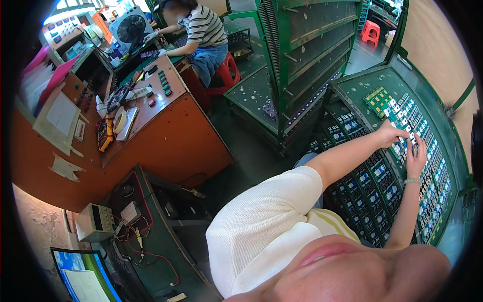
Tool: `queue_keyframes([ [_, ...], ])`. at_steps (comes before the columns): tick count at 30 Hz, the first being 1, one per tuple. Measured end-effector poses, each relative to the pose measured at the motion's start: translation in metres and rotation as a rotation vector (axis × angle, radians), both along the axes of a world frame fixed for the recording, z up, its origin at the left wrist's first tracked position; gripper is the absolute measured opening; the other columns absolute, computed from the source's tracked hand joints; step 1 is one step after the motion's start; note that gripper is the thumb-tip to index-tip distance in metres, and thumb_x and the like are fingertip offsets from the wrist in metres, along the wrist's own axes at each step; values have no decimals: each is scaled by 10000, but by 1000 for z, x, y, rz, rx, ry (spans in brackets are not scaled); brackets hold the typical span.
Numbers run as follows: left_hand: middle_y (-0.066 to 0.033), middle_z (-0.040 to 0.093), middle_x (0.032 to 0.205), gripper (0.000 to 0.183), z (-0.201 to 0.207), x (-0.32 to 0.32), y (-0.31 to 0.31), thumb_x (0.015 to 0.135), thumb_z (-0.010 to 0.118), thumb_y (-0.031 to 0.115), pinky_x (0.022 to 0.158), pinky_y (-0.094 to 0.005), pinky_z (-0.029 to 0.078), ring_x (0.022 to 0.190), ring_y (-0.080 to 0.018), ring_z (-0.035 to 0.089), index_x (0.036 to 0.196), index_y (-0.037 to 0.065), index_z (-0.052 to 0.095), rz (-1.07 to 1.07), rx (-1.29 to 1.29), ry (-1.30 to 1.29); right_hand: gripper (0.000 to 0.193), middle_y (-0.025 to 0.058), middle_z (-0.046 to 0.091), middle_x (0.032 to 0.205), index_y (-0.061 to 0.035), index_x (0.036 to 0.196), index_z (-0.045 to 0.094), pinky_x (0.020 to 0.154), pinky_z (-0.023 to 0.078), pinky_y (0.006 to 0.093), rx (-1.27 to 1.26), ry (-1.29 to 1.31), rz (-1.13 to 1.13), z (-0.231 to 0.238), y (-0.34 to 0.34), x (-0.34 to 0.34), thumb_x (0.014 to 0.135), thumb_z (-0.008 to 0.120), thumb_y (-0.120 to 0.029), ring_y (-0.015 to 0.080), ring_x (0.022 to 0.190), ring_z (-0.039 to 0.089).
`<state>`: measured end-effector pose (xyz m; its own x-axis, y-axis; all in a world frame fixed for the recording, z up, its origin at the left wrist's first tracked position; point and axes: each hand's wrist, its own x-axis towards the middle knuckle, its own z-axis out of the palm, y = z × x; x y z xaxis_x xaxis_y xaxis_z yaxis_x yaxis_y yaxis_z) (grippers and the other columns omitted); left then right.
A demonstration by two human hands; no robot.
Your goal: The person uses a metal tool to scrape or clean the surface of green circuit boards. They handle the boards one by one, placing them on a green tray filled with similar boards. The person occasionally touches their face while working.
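Observation:
At the right, both hands are over a green tray (352, 90) filled with rows of small circuit boards (430, 173). My left hand (391, 134) has its thumb and fingers pinched at a small circuit board with white parts (412, 136). My right hand (416, 157) comes up from below, its fingertips closed against the same piece. The fingers cover part of it, and its outline blends into the boards behind. A yellow-green circuit panel (379, 101) lies at the tray's far corner, beyond my left hand.
Below the tray, a dark rack (363, 176) bears more rows of boards. A green metal cart (312, 55) stands ahead. At left are an orange workbench (166, 136) with a yellow multimeter (105, 133), a power supply (95, 222) and a monitor (83, 277). A co-worker (204, 30) sits farther off.

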<state>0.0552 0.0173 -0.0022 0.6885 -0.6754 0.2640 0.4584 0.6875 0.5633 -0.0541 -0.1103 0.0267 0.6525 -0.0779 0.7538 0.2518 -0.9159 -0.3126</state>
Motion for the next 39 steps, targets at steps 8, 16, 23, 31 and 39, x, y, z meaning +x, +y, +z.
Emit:
queue_keyframes([
  [8, -86, 662, 992, 445, 6, -5, 4, 703, 664, -155, 717, -356, 580, 873, -218, 670, 1096, 32, 572, 12, -29, 4, 300, 116, 619, 1046, -41, 1147, 612, 808, 484, 299, -57, -42, -3, 0, 1, 0, 864, 671, -119, 233, 965, 610],
  [16, -74, 653, 954, 439, 11, -10, 5, 678, 663, -161, 677, -333, 572, 836, -211, 670, 1057, 40, 570, 22, -22, 34, 306, 121, 622, 1032, -37, 1151, 608, 794, 488, 298, -82, -68, 19, 0, -4, 0, 858, 672, -99, 234, 951, 615],
  [23, -92, 650, 975, 455, 3, -2, 2, 699, 670, -164, 710, -359, 580, 869, -225, 671, 1089, 31, 542, 31, 23, 26, 312, 118, 622, 1018, -34, 1150, 608, 788, 479, 298, -61, -78, 44, 0, -1, 1, 850, 677, -88, 236, 915, 616],
  [31, -89, 649, 1000, 450, 3, -2, 0, 713, 677, -143, 738, -367, 569, 894, -221, 664, 1104, 40, 548, 17, 34, 2, 316, 119, 622, 1022, -31, 1147, 610, 818, 470, 308, -58, -69, 41, -1, -5, 1, 846, 681, -92, 241, 933, 613],
  [39, -82, 648, 1020, 461, 6, -4, 2, 710, 687, -136, 730, -343, 567, 899, -209, 661, 1108, 52, 550, 0, 37, 19, 311, 115, 638, 1041, -39, 1128, 621, 825, 478, 317, -47, -69, 20, -4, -9, 2, 835, 700, -106, 243, 945, 621],
])
